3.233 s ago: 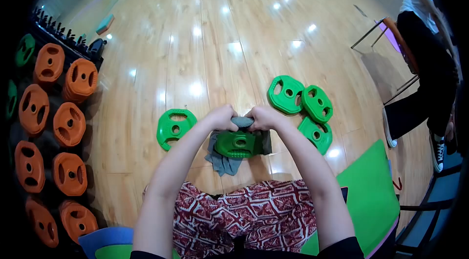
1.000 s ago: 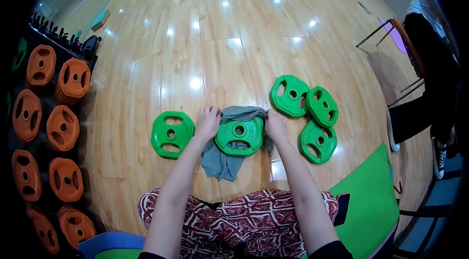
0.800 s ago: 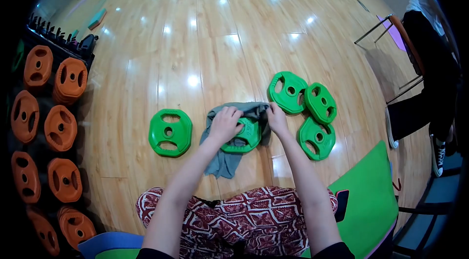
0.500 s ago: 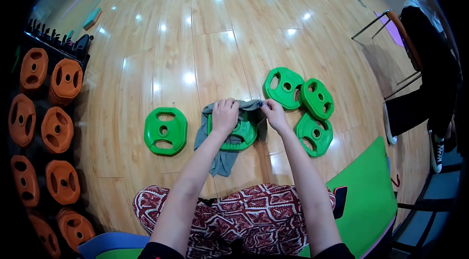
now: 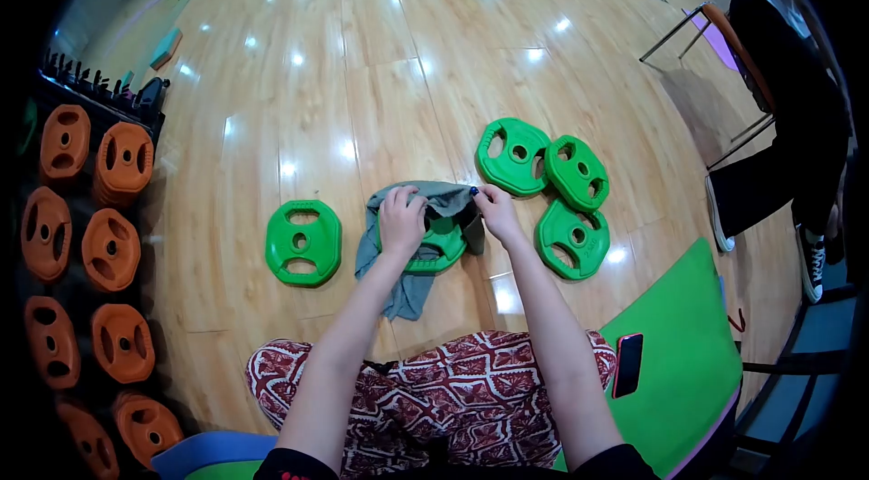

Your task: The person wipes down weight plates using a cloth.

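A grey cloth (image 5: pixel 407 296) lies around and partly over a green weight plate (image 5: pixel 441 249) on the wooden floor in front of my crossed legs. My left hand (image 5: pixel 402 219) is on the cloth at the plate's left side, its fingers bent and pressed on the fabric. At the upper right corner of the cloth, my right hand (image 5: pixel 493 208) pinches the edge between thumb and fingers. Part of the plate is hidden under the cloth and my left hand.
One green plate (image 5: pixel 303 243) lies left; three more (image 5: pixel 513 156) lie right, touching or overlapping. Orange plates (image 5: pixel 123 342) are racked at far left. A phone (image 5: pixel 627 365) rests on a green mat (image 5: pixel 679 362). A person (image 5: pixel 778 136) sits on a chair at right.
The upper edge of the cloth is lifted and folded differently, uncovering less of the plate's top. My right hand has shifted slightly left with the cloth's edge. The whole view has tilted a little.
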### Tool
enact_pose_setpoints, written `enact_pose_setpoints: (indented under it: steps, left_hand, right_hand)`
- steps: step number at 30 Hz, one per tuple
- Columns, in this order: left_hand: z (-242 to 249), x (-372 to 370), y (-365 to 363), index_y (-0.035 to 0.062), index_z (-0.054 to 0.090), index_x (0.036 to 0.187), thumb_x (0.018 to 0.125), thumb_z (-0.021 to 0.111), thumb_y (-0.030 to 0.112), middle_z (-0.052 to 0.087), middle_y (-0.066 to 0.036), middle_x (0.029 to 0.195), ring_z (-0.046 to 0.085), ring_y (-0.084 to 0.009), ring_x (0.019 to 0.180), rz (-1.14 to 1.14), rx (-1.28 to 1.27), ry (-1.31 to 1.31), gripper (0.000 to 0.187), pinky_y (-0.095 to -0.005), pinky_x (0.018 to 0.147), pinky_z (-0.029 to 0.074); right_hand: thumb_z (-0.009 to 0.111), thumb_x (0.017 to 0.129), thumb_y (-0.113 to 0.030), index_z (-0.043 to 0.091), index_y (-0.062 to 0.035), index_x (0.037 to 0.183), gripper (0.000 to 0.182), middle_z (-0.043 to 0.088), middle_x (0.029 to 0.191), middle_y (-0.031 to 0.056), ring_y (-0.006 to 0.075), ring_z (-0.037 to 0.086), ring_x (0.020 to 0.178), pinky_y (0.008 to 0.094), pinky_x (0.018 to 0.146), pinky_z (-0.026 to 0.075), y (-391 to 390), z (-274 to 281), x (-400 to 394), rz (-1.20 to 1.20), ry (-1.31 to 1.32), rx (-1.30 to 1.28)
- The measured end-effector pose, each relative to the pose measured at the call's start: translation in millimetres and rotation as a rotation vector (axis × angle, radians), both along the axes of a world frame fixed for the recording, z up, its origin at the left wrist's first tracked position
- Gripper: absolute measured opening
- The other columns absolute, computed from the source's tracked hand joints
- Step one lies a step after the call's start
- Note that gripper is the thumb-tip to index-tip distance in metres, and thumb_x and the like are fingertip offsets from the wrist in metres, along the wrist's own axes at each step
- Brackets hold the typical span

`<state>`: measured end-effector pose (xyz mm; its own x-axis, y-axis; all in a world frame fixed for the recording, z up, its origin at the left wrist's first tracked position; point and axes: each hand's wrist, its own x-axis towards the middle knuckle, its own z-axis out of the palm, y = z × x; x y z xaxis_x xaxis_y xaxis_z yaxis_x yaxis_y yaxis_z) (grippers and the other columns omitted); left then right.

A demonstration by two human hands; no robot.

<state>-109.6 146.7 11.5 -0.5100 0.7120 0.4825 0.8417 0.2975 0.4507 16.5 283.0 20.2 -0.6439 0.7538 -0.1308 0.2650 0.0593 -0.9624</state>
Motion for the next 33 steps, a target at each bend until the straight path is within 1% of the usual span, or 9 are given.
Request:
enact_pose_setpoints:
  steps: [4,6,9,12,16,18,21,23,33]
  left_hand:
    - [31.7,-11.9,-29.2,0.0051,0.055,0.077,0.068,0.055,0.004,0.054,-0.008,0.09,0.049,-0.0259,0.095,-0.238,-0.111,-0.129,0.01,-0.0413,0.09,0.033]
    - [37.6,-6.8,-48.5,0.0055,0.056,0.074,0.066,0.054,0.006,0.055,-0.008,0.087,0.05,-0.0247,0.094,-0.281,-0.07,0.079,0.007,-0.0417,0.092,0.032]
    - [22.9,6.0,-80.4,0.0082,0.06,0.068,0.064,0.055,0.015,0.057,-0.006,0.082,0.051,-0.0236,0.087,-0.523,-0.643,0.174,0.01,-0.0461,0.094,0.029]
    - [65.7,10.6,-67.4,0.007,0.06,0.069,0.063,0.055,0.015,0.056,-0.006,0.084,0.052,-0.0238,0.085,-0.389,-0.653,0.038,0.011,-0.0456,0.095,0.028]
    - [42.5,-1.8,-34.0,0.0027,0.06,0.075,0.073,0.051,0.021,0.056,-0.012,0.087,0.051,-0.0295,0.087,-0.063,-0.12,-0.27,0.02,-0.0452,0.09,0.033]
    - [13.8,-6.3,-20.7,0.0008,0.058,0.093,0.077,0.05,0.023,0.052,-0.017,0.106,0.047,-0.0306,0.103,-0.023,-0.152,-0.176,0.028,-0.0439,0.093,0.032]
    - [-22.6,-3.8,-14.2,0.0009,0.037,0.125,0.08,0.048,0.028,0.029,-0.016,0.135,0.026,-0.0278,0.126,0.08,-0.495,-0.072,0.054,-0.043,0.101,0.023]
    - [-36.2,-4.3,-14.4,0.0006,0.037,0.125,0.08,0.048,0.029,0.03,-0.016,0.134,0.026,-0.0277,0.125,0.094,-0.489,-0.029,0.054,-0.0432,0.101,0.022]
    - [-36.3,-47.1,18.8,-0.003,0.033,0.126,0.081,0.046,0.031,0.027,-0.02,0.135,0.027,-0.0307,0.125,0.059,-0.514,0.012,0.058,-0.0436,0.101,0.022]
  right_hand:
    - [0.053,0.082,-0.018,0.057,0.0005,0.077,0.019,0.051,0.06,0.0009,0.0082,0.046,0.056,0.0243,0.052,0.038,2.9,-18.1,5.9,-0.031,-0.095,0.114]
    - [0.055,0.076,-0.017,0.058,0.0008,0.074,0.018,0.054,0.061,0.0046,0.0113,0.051,0.057,0.0266,0.054,0.041,-1.9,-30.6,19.4,0.007,-0.237,0.074]
    - [0.057,0.068,-0.02,0.059,0.0,0.076,0.022,0.059,0.071,0.0137,0.0234,0.057,0.063,0.0336,0.061,0.045,-18.7,-27.3,40.1,0.187,-0.572,0.156]
    - [0.057,0.067,-0.021,0.059,-0.0021,0.086,0.027,0.056,0.092,0.0171,0.0284,0.055,0.083,0.0372,0.072,0.045,-27.8,-3.6,33.7,0.124,-0.67,0.341]
    - [0.054,0.071,-0.019,0.051,-0.0019,0.105,0.038,0.047,0.116,0.0179,0.0338,0.046,0.106,0.0404,0.087,0.04,-38.9,19.0,-0.6,-0.099,-0.28,0.728]
    - [0.051,0.073,-0.016,0.045,0.0013,0.111,0.042,0.046,0.117,0.0196,0.0352,0.045,0.107,0.0416,0.089,0.038,-44.7,4.1,-23.8,-0.093,-0.239,0.992]
    - [0.049,0.077,-0.024,0.039,-0.0002,0.122,0.052,0.035,0.129,0.0179,0.0319,0.033,0.12,0.0499,0.095,0.029,-65.6,-28.1,-37.6,0.014,-0.452,0.89]
    - [0.045,0.08,-0.035,0.034,-0.0019,0.128,0.059,0.026,0.136,0.0147,0.0277,0.022,0.127,0.0566,0.097,0.02,-68.4,-47.8,-45.7,0.069,-0.621,0.825]
    - [0.044,0.08,-0.037,0.035,-0.0029,0.127,0.059,0.029,0.136,0.0132,0.0266,0.026,0.126,0.0553,0.097,0.021,-29.4,-45.8,-79.0,0.113,-0.629,0.9]
